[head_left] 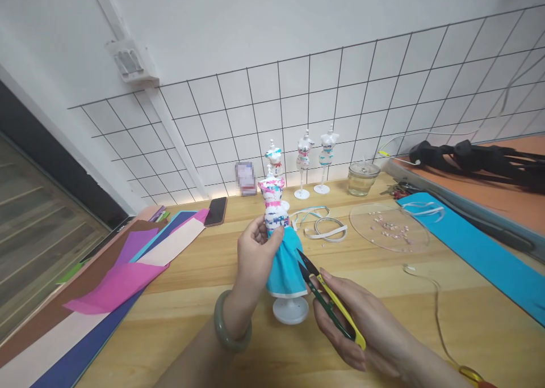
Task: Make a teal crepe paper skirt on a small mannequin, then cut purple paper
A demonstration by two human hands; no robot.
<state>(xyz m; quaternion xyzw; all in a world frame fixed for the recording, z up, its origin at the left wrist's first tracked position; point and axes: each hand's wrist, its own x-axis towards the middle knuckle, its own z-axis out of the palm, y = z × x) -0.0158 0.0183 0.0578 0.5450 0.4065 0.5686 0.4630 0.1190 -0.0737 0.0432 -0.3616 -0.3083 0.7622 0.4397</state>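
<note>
A small white dress form (275, 194), wrapped in pink, blue and white strips, stands upright on its round base (290, 310). Around its lower half hangs a bright blue skirt (286, 266) with a white hem. My left hand (258, 249) is closed around the form at the waist, thumb over the top of the skirt. In my right hand (355, 311) is a pair of yellow and green thread snips (336, 308). Their dark blades are apart, and the tips are by the skirt's right side; whether they touch the cloth I cannot tell.
Three more dress forms (303, 152) stand behind, near a glass of liquid (364, 179). Ribbons (330, 229) and a clear plate (361, 237) of small beads lie right of centre. Coloured sheets (123, 283) and a phone (216, 211) are left; a blue strip (472, 252) lies right.
</note>
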